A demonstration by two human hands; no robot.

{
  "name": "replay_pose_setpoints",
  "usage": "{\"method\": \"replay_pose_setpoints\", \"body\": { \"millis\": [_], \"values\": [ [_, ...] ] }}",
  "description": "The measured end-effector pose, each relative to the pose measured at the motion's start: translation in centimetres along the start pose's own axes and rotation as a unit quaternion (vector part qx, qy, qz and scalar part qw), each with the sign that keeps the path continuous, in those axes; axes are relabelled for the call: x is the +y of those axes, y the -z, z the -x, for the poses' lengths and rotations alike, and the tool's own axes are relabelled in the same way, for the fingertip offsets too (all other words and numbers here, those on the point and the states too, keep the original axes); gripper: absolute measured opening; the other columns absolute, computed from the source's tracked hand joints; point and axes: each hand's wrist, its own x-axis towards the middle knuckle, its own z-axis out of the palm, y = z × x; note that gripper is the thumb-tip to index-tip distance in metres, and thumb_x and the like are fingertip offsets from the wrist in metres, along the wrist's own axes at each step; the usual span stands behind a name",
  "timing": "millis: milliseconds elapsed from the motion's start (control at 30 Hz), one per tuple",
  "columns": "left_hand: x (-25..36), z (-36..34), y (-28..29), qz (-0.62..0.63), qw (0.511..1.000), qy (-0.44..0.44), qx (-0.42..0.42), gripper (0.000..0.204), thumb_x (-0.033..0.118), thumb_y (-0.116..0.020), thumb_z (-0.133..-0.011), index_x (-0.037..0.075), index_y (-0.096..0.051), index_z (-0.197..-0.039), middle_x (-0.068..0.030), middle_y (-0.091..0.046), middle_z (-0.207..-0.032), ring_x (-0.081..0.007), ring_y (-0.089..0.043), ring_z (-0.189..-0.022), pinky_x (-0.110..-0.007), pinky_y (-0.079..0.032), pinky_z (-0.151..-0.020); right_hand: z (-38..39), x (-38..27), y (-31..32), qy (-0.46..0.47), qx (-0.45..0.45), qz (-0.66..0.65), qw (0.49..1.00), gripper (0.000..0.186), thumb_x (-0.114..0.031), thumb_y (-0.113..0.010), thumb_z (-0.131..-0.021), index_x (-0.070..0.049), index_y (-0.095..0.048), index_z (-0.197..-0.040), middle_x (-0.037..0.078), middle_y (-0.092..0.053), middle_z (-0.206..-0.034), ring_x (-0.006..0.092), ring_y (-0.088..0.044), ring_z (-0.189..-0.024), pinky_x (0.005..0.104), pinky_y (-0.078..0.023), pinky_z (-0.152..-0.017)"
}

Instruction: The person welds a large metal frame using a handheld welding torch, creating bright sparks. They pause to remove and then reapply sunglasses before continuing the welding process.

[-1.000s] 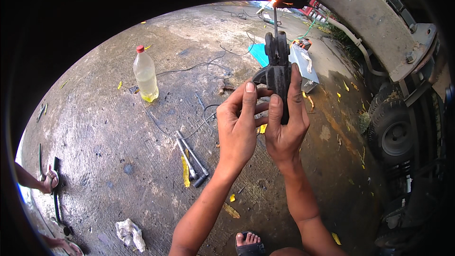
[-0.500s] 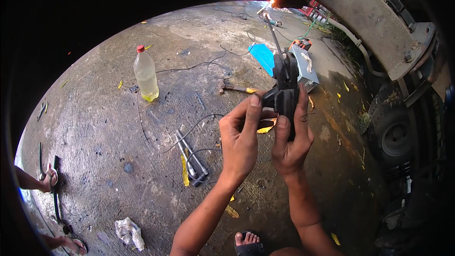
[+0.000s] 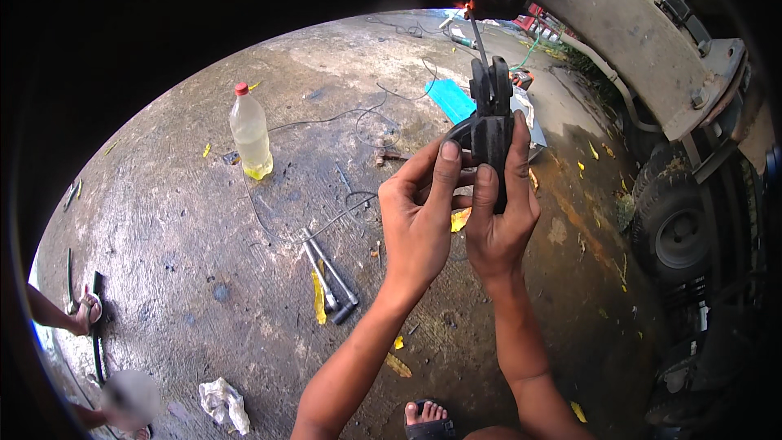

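Observation:
A black welding electrode holder [image 3: 491,138] stands upright in front of me, gripped by both hands. The thin electrode [image 3: 479,42] rises from its jaws, its tip glowing orange against the dark underside overhead. My left hand [image 3: 417,216] is closed around the holder's left side, thumb pointing up and fingers partly hidden behind. My right hand [image 3: 503,228] wraps the handle from the right, with thumb in front and index finger stretched along the side. Behind the holder lie a blue sheet [image 3: 450,100] and a grey box [image 3: 538,136], partly covered.
On the concrete are a bottle [image 3: 250,134] with a red cap, two metal bar tools [image 3: 330,277], a partly hidden hammer [image 3: 389,158], cables and white crumpled plastic [image 3: 224,405]. A metal beam [image 3: 627,41] and wheel [image 3: 678,232] stand at right. Another person's feet [image 3: 85,314] show at left.
The holder and my hands have moved slightly up, so less of the electrode shows between the jaws and the glow. The bright spot has become smaller and redder.

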Motion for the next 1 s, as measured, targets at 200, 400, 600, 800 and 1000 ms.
{"method": "replay_pose_setpoints", "body": {
  "millis": [200,400,600,800,1000],
  "values": [
    [0.2,-0.4,0.0,-0.01,1.0,0.006,0.002,0.048,0.039,-0.063,-0.106,-0.004,-0.068,-0.126,-0.0139,-0.073,-0.108,-0.0188,-0.072,-0.093,-0.029,-0.061,-0.075,-0.2,-0.4,-0.2,-0.037,-0.012,-0.028,0.999,0.055,-0.013,-0.054,-0.107,0.005,-0.037,-0.157,0.027,-0.07,-0.123,0.0319,-0.075,-0.098,0.041,-0.06,-0.079],
    [0.5,-0.4,-0.2,-0.018,1.0,0.01,0.009,0.048,0.039,-0.062,-0.106,-0.004,-0.068,-0.124,-0.0135,-0.073,-0.106,-0.0183,-0.072,-0.093,-0.029,-0.06,-0.073,-0.1,-0.5,-0.3,-0.071,-0.019,-0.036,0.997,0.055,-0.013,-0.053,-0.108,0.004,-0.037,-0.158,0.029,-0.067,-0.13,0.0356,-0.073,-0.108,0.042,-0.06,-0.084],
    [0.0,-0.5,0.0,0.009,1.0,0.009,0.0,0.046,0.038,-0.062,-0.106,-0.004,-0.068,-0.125,-0.0131,-0.073,-0.108,-0.0191,-0.073,-0.094,-0.029,-0.06,-0.073,-0.1,0.0,-0.1,-0.036,-0.02,-0.001,0.999,0.054,-0.014,-0.054,-0.107,0.007,-0.039,-0.155,0.032,-0.062,-0.137,0.0432,-0.068,-0.118,0.0455,-0.057,-0.092],
    [0.1,-0.5,0.2,-0.006,1.0,0.004,0.001,0.048,0.039,-0.062,-0.106,-0.004,-0.067,-0.127,-0.0137,-0.073,-0.108,-0.0197,-0.073,-0.094,-0.03,-0.061,-0.073,-0.1,0.0,-0.4,-0.04,-0.014,-0.021,0.999,0.054,-0.016,-0.053,-0.108,0.006,-0.04,-0.155,0.032,-0.062,-0.135,0.0407,-0.07,-0.116,0.0443,-0.059,-0.089],
    [0.5,-0.3,-0.2,-0.028,0.999,0.013,0.012,0.051,0.039,-0.062,-0.106,-0.006,-0.066,-0.129,-0.0142,-0.073,-0.107,-0.0192,-0.073,-0.093,-0.03,-0.061,-0.073,0.4,-0.8,-0.4,-0.12,-0.024,-0.075,0.99,0.054,-0.016,-0.053,-0.108,0.007,-0.04,-0.155,0.032,-0.06,-0.138,0.0415,-0.069,-0.116,0.0439,-0.058,-0.089]
  ]
}}
